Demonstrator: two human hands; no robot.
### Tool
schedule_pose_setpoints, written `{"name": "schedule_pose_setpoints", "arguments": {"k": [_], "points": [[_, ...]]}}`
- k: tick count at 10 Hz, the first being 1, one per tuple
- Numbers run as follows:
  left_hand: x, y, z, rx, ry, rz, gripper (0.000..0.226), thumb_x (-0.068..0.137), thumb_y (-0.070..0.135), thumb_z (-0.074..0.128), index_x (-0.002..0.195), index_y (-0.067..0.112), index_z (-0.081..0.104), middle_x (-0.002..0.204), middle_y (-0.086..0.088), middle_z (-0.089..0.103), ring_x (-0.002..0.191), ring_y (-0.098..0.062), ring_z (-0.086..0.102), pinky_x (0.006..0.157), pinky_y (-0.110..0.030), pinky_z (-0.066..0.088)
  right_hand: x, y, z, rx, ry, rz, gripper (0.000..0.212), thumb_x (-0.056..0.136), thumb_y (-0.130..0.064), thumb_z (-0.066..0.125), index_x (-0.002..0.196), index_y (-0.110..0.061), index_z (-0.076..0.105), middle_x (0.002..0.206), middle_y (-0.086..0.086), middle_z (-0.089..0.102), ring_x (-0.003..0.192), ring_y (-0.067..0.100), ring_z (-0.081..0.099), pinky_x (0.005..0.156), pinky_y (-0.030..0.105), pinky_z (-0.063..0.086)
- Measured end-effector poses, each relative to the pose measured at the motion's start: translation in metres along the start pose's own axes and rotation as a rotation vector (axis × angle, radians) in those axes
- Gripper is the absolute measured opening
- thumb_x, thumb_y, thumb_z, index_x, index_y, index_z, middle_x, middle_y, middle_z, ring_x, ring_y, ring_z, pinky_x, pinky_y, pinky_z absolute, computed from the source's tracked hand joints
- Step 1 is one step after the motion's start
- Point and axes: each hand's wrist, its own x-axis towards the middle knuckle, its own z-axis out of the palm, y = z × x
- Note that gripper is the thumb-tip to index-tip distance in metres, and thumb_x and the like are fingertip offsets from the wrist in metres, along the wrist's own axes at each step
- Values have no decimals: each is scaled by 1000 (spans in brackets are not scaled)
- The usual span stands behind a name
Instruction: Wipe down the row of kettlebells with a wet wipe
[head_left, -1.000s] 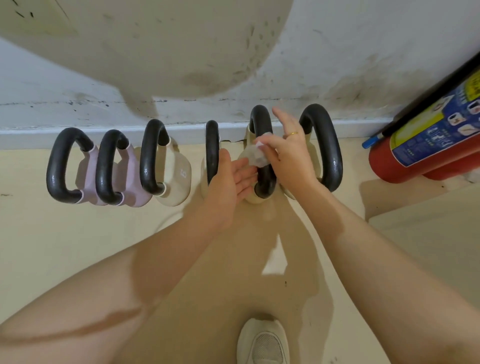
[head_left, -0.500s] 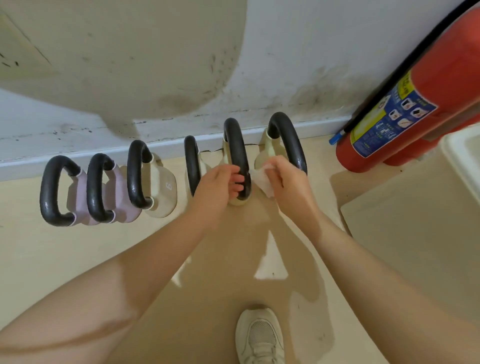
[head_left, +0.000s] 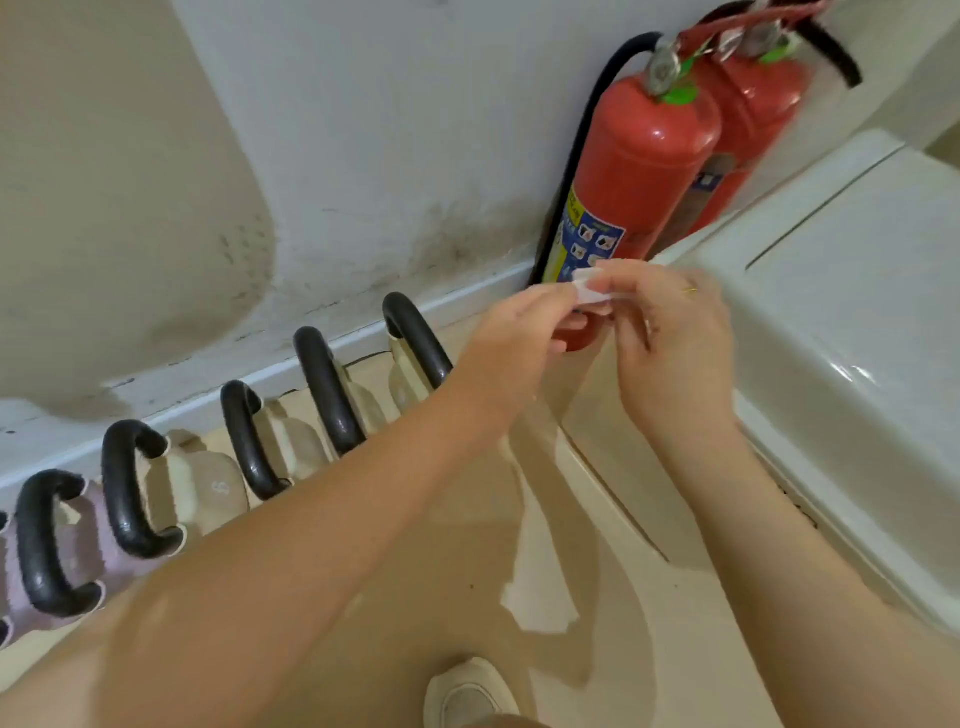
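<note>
A row of kettlebells with black handles stands on the floor along the wall. The rightmost cream kettlebell (head_left: 415, 343) sits just left of my left hand, with more cream ones (head_left: 327, 389) and a pink one (head_left: 47, 545) running off to the lower left. My left hand (head_left: 519, 332) and my right hand (head_left: 665, 332) are raised in front of the fire extinguishers, clear of the kettlebells. Both pinch a small white wet wipe (head_left: 589, 288) held between them.
Two red fire extinguishers (head_left: 644, 156) stand against the wall at the right end of the row. A white appliance or cabinet (head_left: 841, 291) fills the right side. My white shoe (head_left: 467, 696) is on the beige floor at the bottom.
Both hands have left the kettlebells and lifted up to the right. The left hand let go of the handle and now shares the wipe with the right. The view has swung right.
</note>
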Motion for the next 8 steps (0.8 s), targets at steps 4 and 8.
{"name": "schedule_pose_setpoints", "arguments": {"k": [4,8], "points": [[74,-2,106,1074,-40,1013,30,86,30,44,91,21,72,104,5,66,106,-16,33,85,-32,18,2,86,-104,-474,85,160,20,84,-12,54,89,-14,73,93,12,64,91,41,55,76,46,43],[39,-8,34,1056,210,946,38,84,21,46,120,11,56,122,-5,60,124,-21,31,101,-38,18,13,45,-85,-252,-7,-141,27,89,-13,42,100,-6,65,104,11,61,87,30,57,66,35,43]]}}
